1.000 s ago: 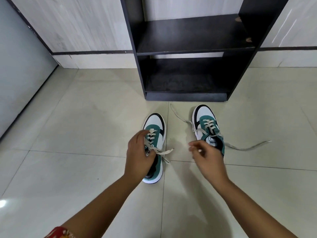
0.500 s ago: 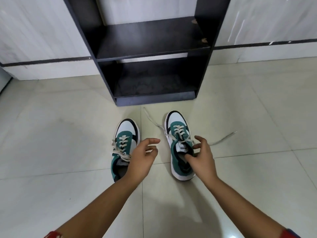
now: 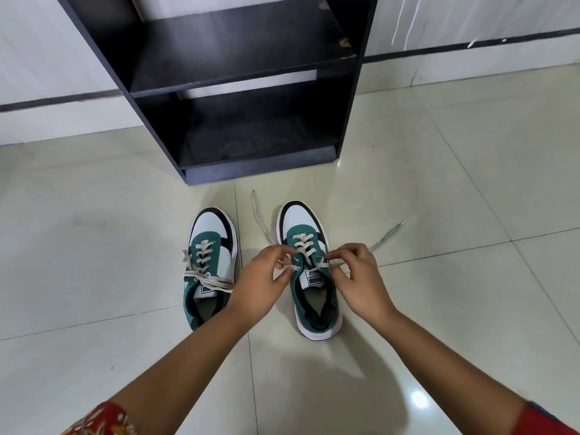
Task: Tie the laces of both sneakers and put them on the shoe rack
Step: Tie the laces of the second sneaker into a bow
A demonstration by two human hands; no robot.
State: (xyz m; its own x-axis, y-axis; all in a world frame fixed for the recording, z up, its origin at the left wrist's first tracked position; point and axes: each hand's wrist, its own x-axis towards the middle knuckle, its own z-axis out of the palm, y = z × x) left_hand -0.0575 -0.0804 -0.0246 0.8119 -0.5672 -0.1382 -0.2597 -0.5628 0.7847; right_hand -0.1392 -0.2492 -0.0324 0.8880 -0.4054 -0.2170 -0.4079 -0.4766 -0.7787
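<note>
Two green, white and black sneakers stand side by side on the tiled floor, toes toward the rack. The left sneaker [image 3: 211,246] has a knot with short lace ends lying across its tongue. The right sneaker [image 3: 309,233] has loose laces: one end [image 3: 258,215] trails up-left, the other [image 3: 387,235] trails right. My left hand [image 3: 262,284] pinches the lace on the right sneaker's left side. My right hand [image 3: 361,277] pinches the lace on its right side. The black shoe rack [image 3: 238,80] stands just beyond, both shelves bare.
Glossy cream floor tiles surround the shoes. A white wall with a dark stripe [image 3: 470,48] runs behind the rack. Red patterned sleeves show at the bottom corners.
My left hand left the left sneaker and moved right onto the right sneaker's lace. My right hand shifted from the shoe's opening to its lace. The view came closer.
</note>
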